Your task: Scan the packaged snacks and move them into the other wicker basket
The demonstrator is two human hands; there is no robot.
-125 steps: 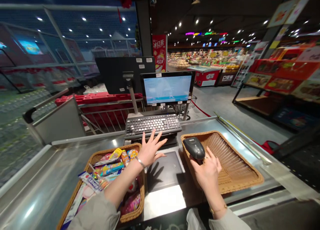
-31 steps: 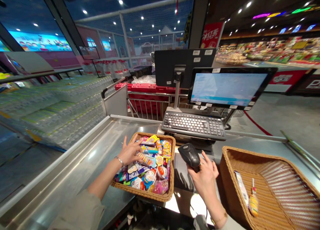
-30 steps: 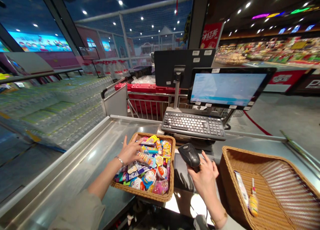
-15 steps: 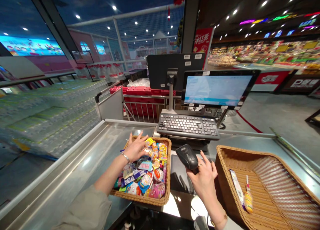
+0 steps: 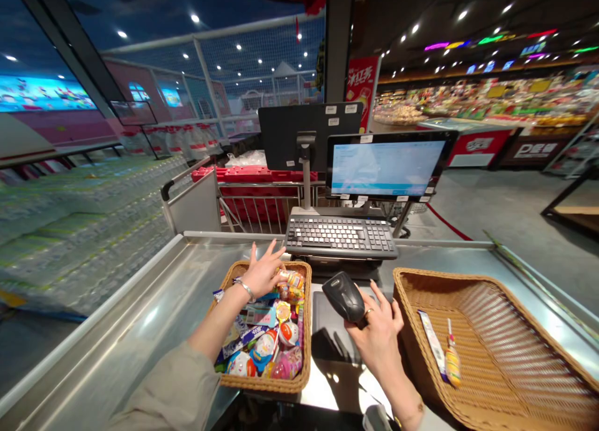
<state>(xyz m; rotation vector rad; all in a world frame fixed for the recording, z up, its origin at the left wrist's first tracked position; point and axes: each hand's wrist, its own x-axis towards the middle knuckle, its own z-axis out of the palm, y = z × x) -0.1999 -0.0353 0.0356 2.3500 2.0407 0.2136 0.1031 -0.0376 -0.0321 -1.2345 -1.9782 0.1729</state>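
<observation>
My left hand, with a bracelet at the wrist, is over the far part of a wicker basket packed with wrapped sweets. Its fingers are spread and touch or nearly touch the orange and yellow packets; the thumb side is partly hidden. Round white and red candy eggs and a pink container lie nearer me. To the right, my right hand grips a black barcode scanner, its head tilted up to the left. The scanner's handle is hidden by the hand.
A larger wicker basket at right holds a thin white packet and a yellow striped lollipop. Behind the metal counter stand a keyboard and a lit screen. Stacked bottle packs fill the left.
The view has turned slightly right. My left hand has shifted toward the basket's far right part, its fingers still spread. My right hand still holds the scanner in nearly the same place.
</observation>
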